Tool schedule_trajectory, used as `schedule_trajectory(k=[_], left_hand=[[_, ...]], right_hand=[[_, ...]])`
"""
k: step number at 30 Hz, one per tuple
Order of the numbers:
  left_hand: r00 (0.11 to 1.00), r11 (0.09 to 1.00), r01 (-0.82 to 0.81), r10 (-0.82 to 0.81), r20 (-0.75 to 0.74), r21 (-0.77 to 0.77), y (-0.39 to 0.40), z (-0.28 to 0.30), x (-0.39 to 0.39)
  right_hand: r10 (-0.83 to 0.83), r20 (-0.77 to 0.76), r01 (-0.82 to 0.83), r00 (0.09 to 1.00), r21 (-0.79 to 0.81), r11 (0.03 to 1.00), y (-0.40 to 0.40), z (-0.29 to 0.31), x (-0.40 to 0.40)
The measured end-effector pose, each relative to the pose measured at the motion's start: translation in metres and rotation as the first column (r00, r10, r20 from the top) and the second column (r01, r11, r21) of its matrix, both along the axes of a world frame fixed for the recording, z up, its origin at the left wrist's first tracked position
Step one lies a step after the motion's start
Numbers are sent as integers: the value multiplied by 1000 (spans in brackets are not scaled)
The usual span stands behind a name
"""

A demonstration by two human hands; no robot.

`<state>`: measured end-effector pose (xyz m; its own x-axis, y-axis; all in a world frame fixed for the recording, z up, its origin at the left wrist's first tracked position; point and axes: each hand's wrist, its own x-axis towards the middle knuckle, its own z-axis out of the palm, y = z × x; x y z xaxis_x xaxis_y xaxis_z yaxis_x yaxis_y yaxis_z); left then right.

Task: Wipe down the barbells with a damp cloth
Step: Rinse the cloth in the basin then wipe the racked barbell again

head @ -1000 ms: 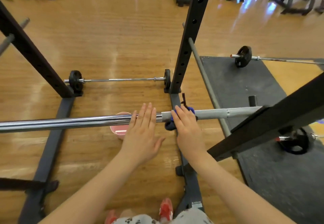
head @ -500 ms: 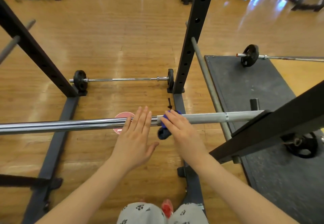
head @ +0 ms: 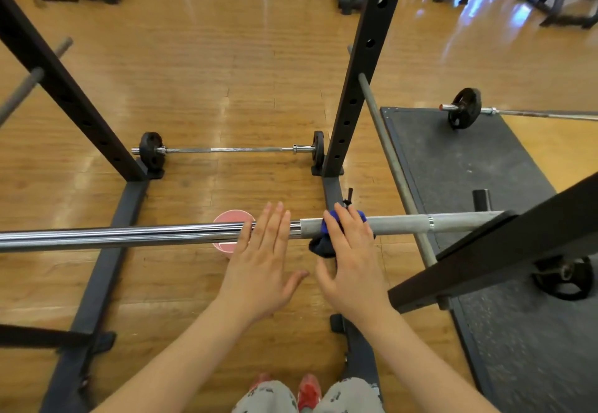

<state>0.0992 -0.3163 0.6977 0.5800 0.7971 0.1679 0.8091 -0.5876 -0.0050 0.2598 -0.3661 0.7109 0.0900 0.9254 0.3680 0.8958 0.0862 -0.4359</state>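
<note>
We see a barbell (head: 145,236) lying level across the rack (head: 362,89), running from the left edge to the right post's support. Its left stretch is shiny chrome; from about the middle rightward it turns matte grey. Our left hand (head: 262,270) lies flat on the chrome part, fingers straight and together over the top, thumb spread to the side below, gripping nothing. Our right hand (head: 352,267) sits just beside it on the grey part, fingers extended over a blue cloth (head: 326,238) and pressing it onto the bar. The cloth is draped on the bar, a darker bunch hanging under it at the thumb side; the thumb stands apart from the bar.

Below the bar, on the wooden floor (head: 226,57), a pink cup (head: 231,218) stands, partly hidden by the bar and the left hand. Farther off a second barbell (head: 233,149) with small black plates rests on the floor between the rack's uprights. A third one (head: 466,110) lies on a dark mat (head: 485,170) to the right. Red shoes (head: 309,391) show at the bottom edge.
</note>
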Motion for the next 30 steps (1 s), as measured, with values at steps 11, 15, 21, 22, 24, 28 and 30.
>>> schedule_trajectory(k=[11,15,21,22,24,28,30], left_hand=[[1000,1000,28,-28,0,4,2,4,-3],[999,1000,-25,25,24,-4,0,7,-7],[997,998,-57,57,57,-11,-1,5,-10],[996,998,-59,59,61,-14,-2,5,-10],[997,999,-51,52,56,-13,-1,5,-11],[997,998,-58,59,50,-7,0,4,-11],[996,998,-67,67,55,-2,-1,3,-9]], right_hand=[[152,178,-174,972,112,978,20,-8,6],[-31,80,17,996,162,987,9,-5,22],[187,141,-202,972,102,974,25,-9,-7],[193,171,-207,966,70,976,24,-6,-3],[158,195,-171,968,52,984,18,-4,15],[52,148,-72,988,131,989,11,-6,27],[91,172,-116,981,138,984,17,-7,10]])
